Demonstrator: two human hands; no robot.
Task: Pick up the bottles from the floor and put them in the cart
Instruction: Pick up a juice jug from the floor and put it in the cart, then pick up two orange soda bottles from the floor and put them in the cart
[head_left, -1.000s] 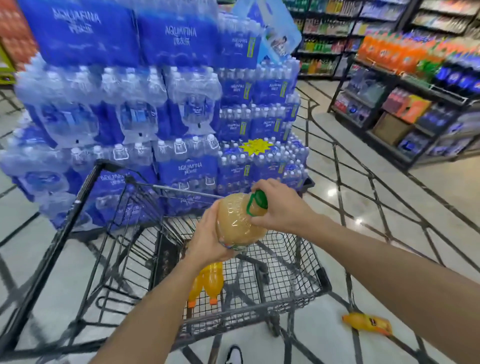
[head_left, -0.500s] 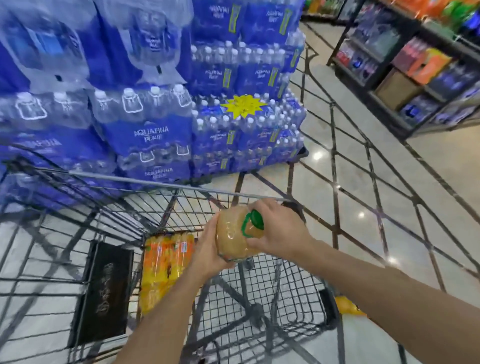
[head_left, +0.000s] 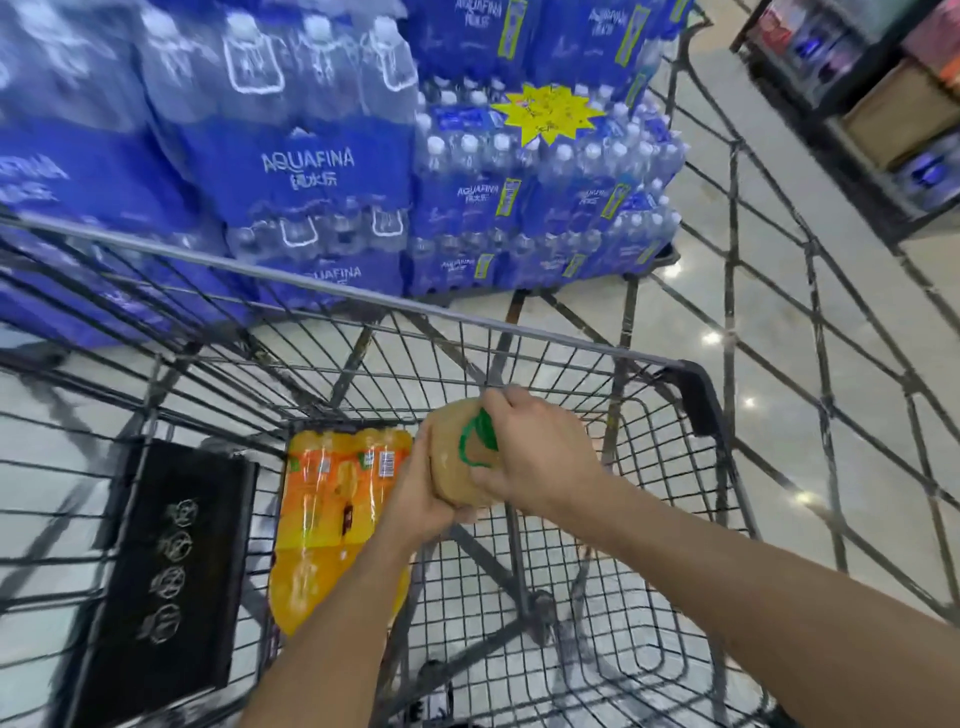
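Observation:
Both my hands hold a large bottle of cloudy tan juice (head_left: 454, 467) with a green handle and cap, inside the wire cart (head_left: 545, 345). My right hand (head_left: 540, 457) grips its top by the green handle. My left hand (head_left: 421, 493) cups its side and underside. Orange juice bottles (head_left: 332, 514) lie on the cart's floor just left of my left hand. The lower part of the tan bottle is hidden by my hands.
A black plastic flap (head_left: 161, 571) with white symbols sits at the cart's left. Stacked blue packs of water bottles (head_left: 311, 171) stand right behind the cart. A shelf of drinks (head_left: 883, 104) lines the far right across the tiled aisle.
The tan bottle and both hands have gone from above the cart's rim down into the basket, next to the orange bottles. My view has tilted downward.

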